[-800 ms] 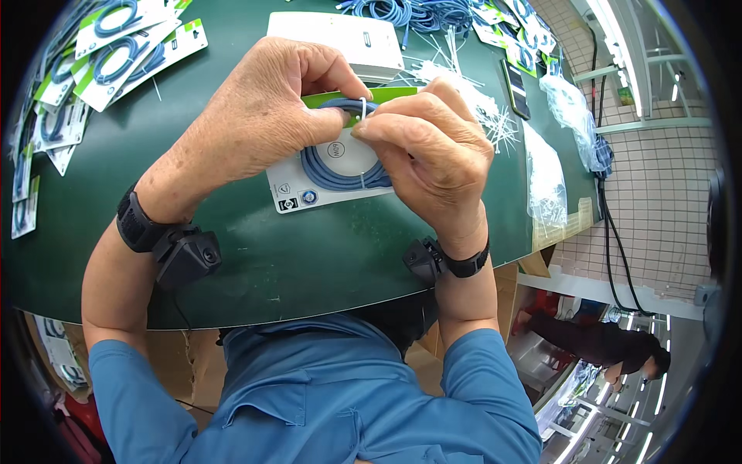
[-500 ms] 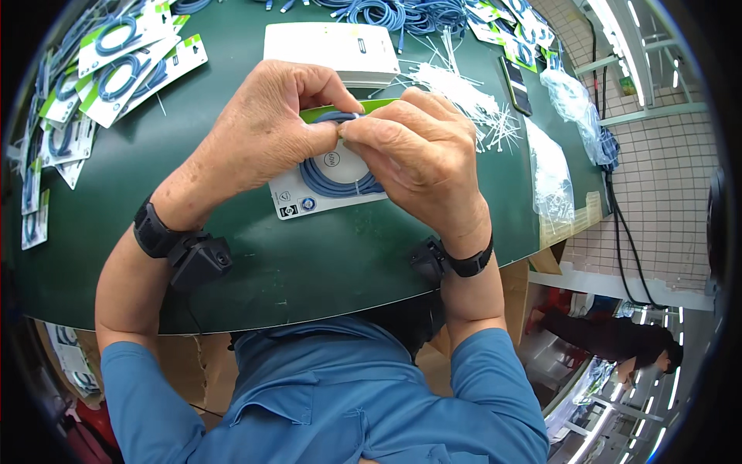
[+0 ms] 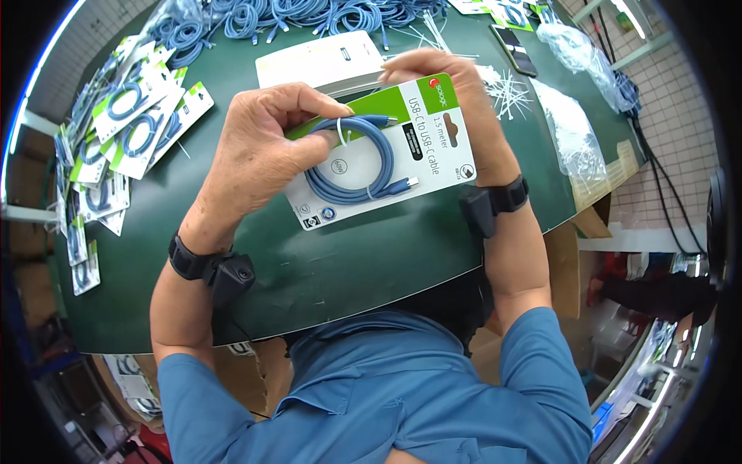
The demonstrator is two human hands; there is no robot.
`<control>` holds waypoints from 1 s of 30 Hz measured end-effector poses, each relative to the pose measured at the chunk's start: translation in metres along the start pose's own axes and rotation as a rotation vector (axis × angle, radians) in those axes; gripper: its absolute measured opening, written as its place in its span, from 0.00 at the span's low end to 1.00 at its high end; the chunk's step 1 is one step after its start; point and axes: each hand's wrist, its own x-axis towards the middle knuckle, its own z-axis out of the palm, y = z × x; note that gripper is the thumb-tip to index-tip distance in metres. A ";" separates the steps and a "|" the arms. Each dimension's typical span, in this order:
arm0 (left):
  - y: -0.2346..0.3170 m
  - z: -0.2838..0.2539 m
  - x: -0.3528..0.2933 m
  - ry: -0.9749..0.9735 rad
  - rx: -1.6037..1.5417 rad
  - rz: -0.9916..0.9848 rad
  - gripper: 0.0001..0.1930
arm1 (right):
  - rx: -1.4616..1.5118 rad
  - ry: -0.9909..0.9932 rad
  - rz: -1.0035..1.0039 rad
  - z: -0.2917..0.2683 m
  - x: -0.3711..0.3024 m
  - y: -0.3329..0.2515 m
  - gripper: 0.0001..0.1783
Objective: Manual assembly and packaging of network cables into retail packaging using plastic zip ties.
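My left hand (image 3: 270,147) pinches the upper left edge of a white and green packaging card (image 3: 433,166), thumb and forefinger at a white cable tie (image 3: 340,130). On the card lies a coiled blue USB cable (image 3: 386,155), with another tie round its lower side and both plugs pointing right. Behind the card's upper right part is my right hand (image 3: 464,77), its fingers curled, smeared by motion and partly hidden. It is near the loose white cable ties (image 3: 506,94) and a stack of white cards (image 3: 317,62).
Carded cables (image 3: 139,131) are heaped at the left, and loose coiled blue cables (image 3: 309,17) lie along the back. A phone (image 3: 514,50) and clear plastic bags (image 3: 576,131) lie at the right of the green table (image 3: 348,271). Another person (image 3: 649,298) is at the far right.
My right hand has left the pinch at the cable tie and moved up and right behind the card. More of the card and coil now shows, still in my left hand.
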 end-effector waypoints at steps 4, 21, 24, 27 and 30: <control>0.004 -0.002 -0.002 0.030 -0.002 0.039 0.13 | 0.313 -0.190 0.149 0.023 -0.031 0.000 0.23; 0.003 0.005 -0.003 0.036 0.011 0.023 0.14 | 0.258 -0.140 -0.297 0.036 -0.026 0.026 0.27; 0.003 0.006 -0.003 0.014 0.055 0.083 0.14 | -0.017 -0.270 -0.401 0.019 -0.001 0.024 0.17; 0.004 0.003 -0.002 -0.084 0.136 0.125 0.17 | -0.168 -0.276 -0.372 0.021 0.001 0.009 0.10; 0.012 0.002 -0.003 -0.094 0.311 0.168 0.20 | -0.190 -0.158 -0.216 0.029 -0.003 0.003 0.10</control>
